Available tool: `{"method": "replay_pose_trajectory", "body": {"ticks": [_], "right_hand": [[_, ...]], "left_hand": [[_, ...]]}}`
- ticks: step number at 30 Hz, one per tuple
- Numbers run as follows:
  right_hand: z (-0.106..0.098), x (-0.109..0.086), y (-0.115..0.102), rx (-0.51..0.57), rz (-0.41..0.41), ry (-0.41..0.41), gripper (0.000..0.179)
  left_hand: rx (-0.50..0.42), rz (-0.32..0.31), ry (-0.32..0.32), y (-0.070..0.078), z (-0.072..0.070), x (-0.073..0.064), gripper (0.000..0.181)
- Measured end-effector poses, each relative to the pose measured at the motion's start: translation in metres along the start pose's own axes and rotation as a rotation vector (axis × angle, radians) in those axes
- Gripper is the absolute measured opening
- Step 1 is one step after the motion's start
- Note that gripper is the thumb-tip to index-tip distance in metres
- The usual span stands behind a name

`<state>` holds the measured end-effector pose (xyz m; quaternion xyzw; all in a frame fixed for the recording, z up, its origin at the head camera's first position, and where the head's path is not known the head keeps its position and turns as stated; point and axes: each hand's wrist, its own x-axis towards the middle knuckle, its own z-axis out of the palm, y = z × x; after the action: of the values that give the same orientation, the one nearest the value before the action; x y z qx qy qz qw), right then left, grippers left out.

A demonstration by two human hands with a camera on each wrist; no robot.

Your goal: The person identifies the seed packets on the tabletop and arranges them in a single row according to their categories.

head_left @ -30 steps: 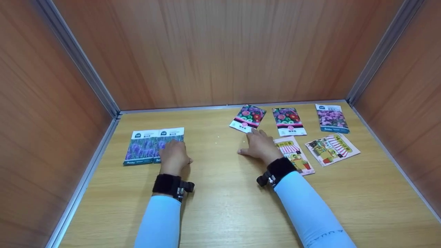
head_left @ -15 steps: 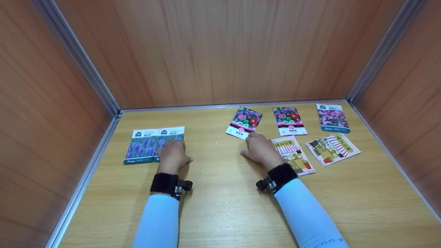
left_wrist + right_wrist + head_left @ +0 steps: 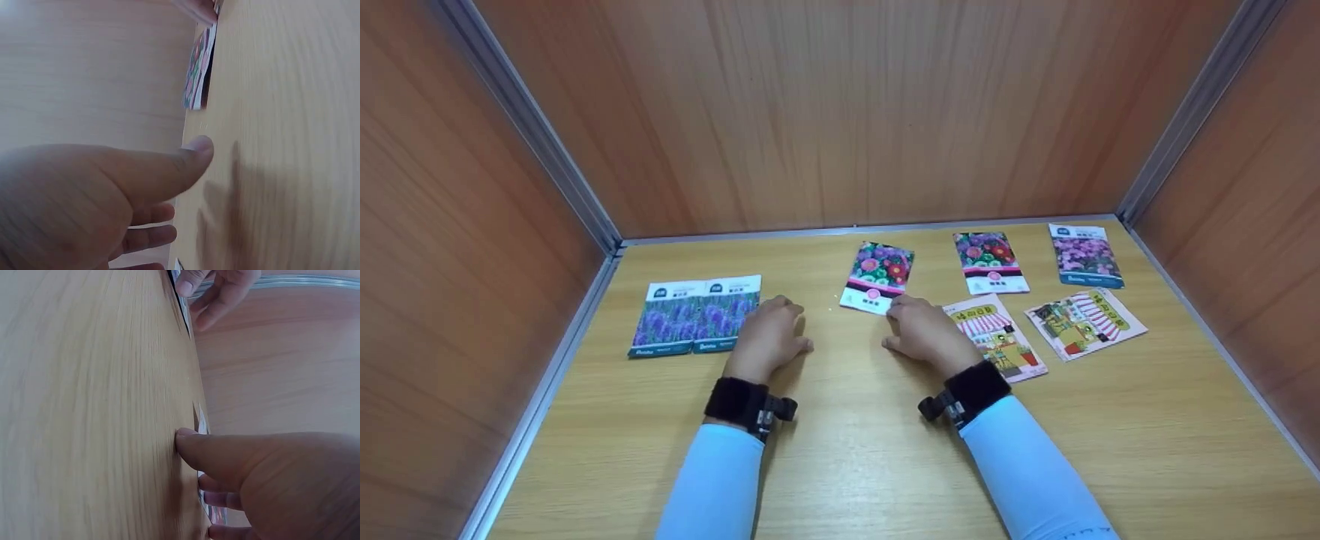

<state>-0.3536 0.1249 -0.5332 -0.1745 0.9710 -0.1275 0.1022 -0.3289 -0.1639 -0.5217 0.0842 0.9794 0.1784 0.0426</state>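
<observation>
My right hand (image 3: 926,334) touches the lower right corner of a packet with mixed red, pink and purple flowers (image 3: 879,274), which looks like a seed packet. In the right wrist view its thumb (image 3: 194,444) rests near the tabletop, apart from the fingers. My left hand (image 3: 769,334) holds nothing and hovers just right of two lavender packets (image 3: 667,319) lying edge to edge. Its thumb (image 3: 174,171) and fingers are spread in the left wrist view. Partly behind my right hand lies a packet with a striped awning picture (image 3: 1001,341).
A second mixed-flower packet (image 3: 990,262) lies at the back right. Farther right are a pink-flower packet (image 3: 1084,255) and another awning packet (image 3: 1086,324), turned askew. Wooden panels (image 3: 840,112) enclose the table (image 3: 847,450) at the back and both sides.
The mixed-flower packet under my right fingers has slid left and toward me, turning straighter. My left hand has come off the lavender packets and moved right.
</observation>
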Motion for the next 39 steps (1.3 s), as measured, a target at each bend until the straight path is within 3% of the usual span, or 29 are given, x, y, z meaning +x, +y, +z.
{"method": "replay_pose_trajectory", "body": {"ticks": [12, 21, 27, 31, 35, 39], "right_hand": [[-0.001, -0.006, -0.012, 0.03, -0.092, -0.061, 0.058], [0.001, -0.01, -0.015, 0.045, -0.198, -0.092, 0.049], [0.002, -0.012, -0.017, 0.053, -0.255, -0.117, 0.047], [0.001, -0.015, -0.021, 0.078, -0.276, -0.148, 0.046], [0.0, -0.017, -0.024, 0.11, -0.275, -0.172, 0.045], [0.0, -0.018, -0.024, 0.128, -0.256, -0.183, 0.047]], "left_hand": [[0.01, 0.071, -0.057, 0.041, 0.018, 0.001, 0.064], [0.043, 0.132, -0.083, 0.045, 0.028, -0.001, 0.073], [0.038, 0.196, -0.081, 0.044, 0.029, -0.001, 0.047], [0.024, 0.167, -0.084, 0.045, 0.03, 0.0, 0.031], [0.023, 0.098, -0.092, 0.047, 0.03, 0.0, 0.027], [0.047, 0.07, -0.067, 0.045, 0.031, 0.001, 0.02]]}}
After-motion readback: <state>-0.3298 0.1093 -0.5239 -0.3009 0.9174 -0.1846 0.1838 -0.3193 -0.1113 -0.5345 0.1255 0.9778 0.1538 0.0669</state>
